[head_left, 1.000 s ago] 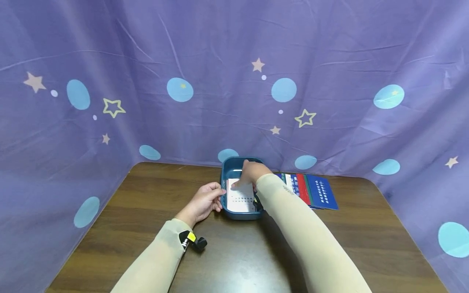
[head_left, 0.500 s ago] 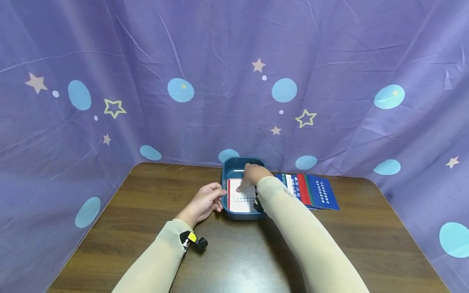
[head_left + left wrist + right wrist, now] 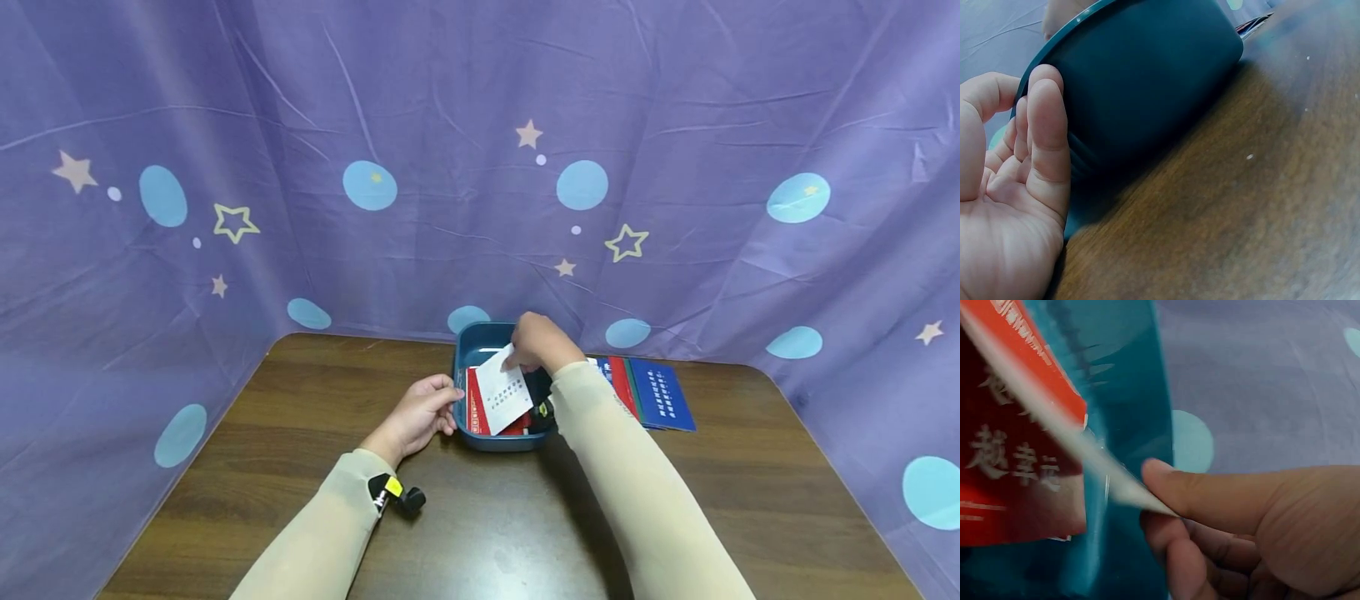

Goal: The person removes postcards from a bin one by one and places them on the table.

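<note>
A dark teal plastic bin (image 3: 495,445) stands on the table. My left hand (image 3: 420,412) pinches its left rim, thumb on one side and fingers against the outer wall, as the left wrist view shows. Over the bin, my right hand (image 3: 542,343) pinches the upper corner of a white card (image 3: 504,393) printed with small dark characters. The card is tilted. Beneath it in the bin lies a red card (image 3: 475,412); in the right wrist view, red cards (image 3: 1025,481) carry pale characters, with the white card (image 3: 1079,447) seen nearly edge-on.
Right of the bin, a fanned row of cards lies on the wooden table (image 3: 480,517), with a blue card (image 3: 660,396) at its right end and a red card (image 3: 622,385) beside it. My right forearm hides part of the row. A purple curtain (image 3: 465,150) hangs behind and around.
The white card, lying flat in the bin before, is now lifted and turned in my right hand, which moved up and right. Red shows underneath. My left hand stays on the rim.
</note>
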Motion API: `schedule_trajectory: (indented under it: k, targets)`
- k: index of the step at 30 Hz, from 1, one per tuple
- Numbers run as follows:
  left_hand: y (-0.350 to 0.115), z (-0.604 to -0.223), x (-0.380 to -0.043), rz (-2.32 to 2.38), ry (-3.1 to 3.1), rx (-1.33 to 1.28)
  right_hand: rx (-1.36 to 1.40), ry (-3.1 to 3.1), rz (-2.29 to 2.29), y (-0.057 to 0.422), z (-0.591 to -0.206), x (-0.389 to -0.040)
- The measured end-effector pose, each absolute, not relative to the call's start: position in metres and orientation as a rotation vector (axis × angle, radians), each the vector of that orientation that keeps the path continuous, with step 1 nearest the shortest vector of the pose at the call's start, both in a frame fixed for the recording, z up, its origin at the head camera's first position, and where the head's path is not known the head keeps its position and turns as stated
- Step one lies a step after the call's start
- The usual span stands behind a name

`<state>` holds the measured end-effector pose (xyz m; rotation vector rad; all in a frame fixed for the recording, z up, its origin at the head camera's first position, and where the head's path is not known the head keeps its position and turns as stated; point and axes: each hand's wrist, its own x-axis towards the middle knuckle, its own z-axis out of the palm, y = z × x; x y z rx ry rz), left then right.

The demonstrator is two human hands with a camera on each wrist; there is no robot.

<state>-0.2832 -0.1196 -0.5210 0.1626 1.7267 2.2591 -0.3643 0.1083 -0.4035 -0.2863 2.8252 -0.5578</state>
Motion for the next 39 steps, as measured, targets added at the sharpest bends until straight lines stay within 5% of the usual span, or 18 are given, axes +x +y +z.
schedule_trajectory:
  k: [15, 39]
  targets:
    - [-0.117, -0.523, -0.282, 2.269, 1.7, 0.178, -0.138, 2.654, -1.397, 0.207, -0.401, -0.349]
    - [-0.119, -0.521, -0.283, 2.263, 1.712, 0.166, 0.407, 2.888, -1.39, 0.355, -0.436, -0.329]
